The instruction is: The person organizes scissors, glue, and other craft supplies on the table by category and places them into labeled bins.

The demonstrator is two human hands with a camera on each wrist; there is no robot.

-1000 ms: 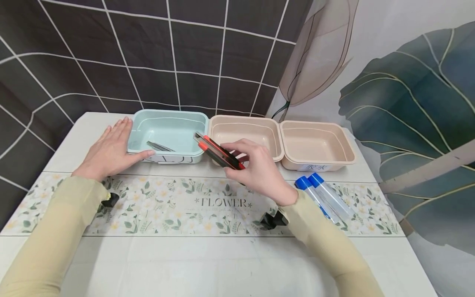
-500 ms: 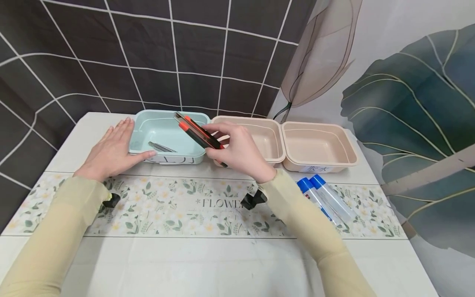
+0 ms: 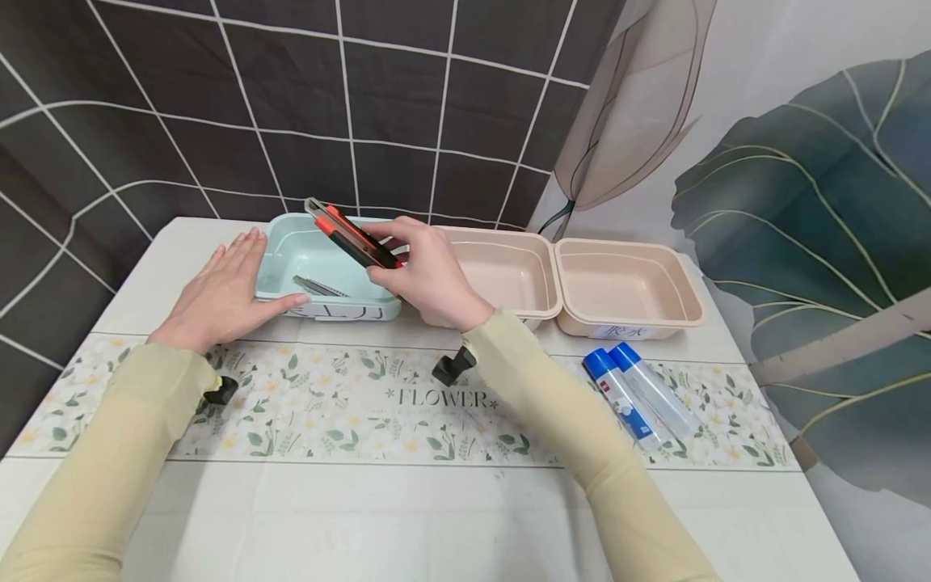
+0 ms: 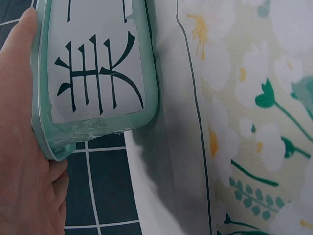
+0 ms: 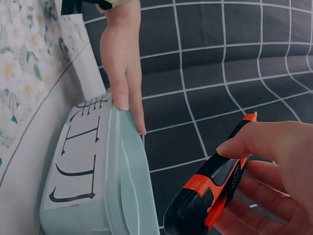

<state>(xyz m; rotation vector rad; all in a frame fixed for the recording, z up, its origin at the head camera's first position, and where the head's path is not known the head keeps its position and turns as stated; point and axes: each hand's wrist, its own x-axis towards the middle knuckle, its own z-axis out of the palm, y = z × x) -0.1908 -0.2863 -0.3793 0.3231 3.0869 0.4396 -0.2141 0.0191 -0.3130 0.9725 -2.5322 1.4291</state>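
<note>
My right hand [image 3: 429, 271] pinches a black and red utility knife [image 3: 352, 240] between thumb and fingers. The knife slants over the light-blue bin [image 3: 287, 242], its metal tip up and to the left. In the right wrist view, the black and orange body of the utility knife [image 5: 210, 183] shows beside the bin's rim. A slim grey metal cutter [image 3: 321, 286] lies on the bin's floor. My left hand [image 3: 218, 295] rests with straight fingers against the bin's left end, thumb along the front rim. The left wrist view shows the bin's label [image 4: 98, 73] with dark characters.
Two beige bins, the middle one [image 3: 520, 279] and the right one [image 3: 629, 283], stand in a row beside the blue bin. Two clear tubes with blue caps, a labelled one [image 3: 621, 400] and a plainer one [image 3: 658, 392], lie in front. A dark gridded backdrop [image 3: 393, 97] rises behind.
My right hand has carried the utility knife leftward and slightly up, from in front of the middle bin to over the blue bin. The left hand stays in place.
</note>
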